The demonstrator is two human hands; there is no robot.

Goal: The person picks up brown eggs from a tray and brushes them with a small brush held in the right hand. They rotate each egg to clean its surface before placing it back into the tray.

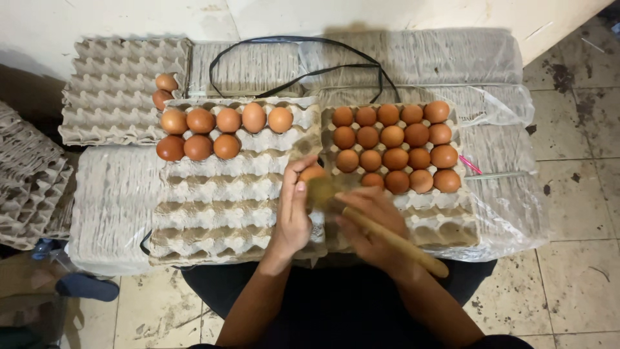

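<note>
One brown egg (312, 173), likely fragile and light: left hand (292, 216) fingers cradle its sides; right hand (368, 226) fingers clasp a wooden-handled brush (387, 239).

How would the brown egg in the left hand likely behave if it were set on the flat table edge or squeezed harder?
The egg is rounded and smooth, so it would probably roll outside a tray cup. Its shell likely cracks under a firm squeeze; the left hand holds it by the fingertips. The right hand works a brush against it.

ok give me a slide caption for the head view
Left hand holds a brown egg while right hand brushes it with a wooden-handled brush, between two egg trays.
</note>
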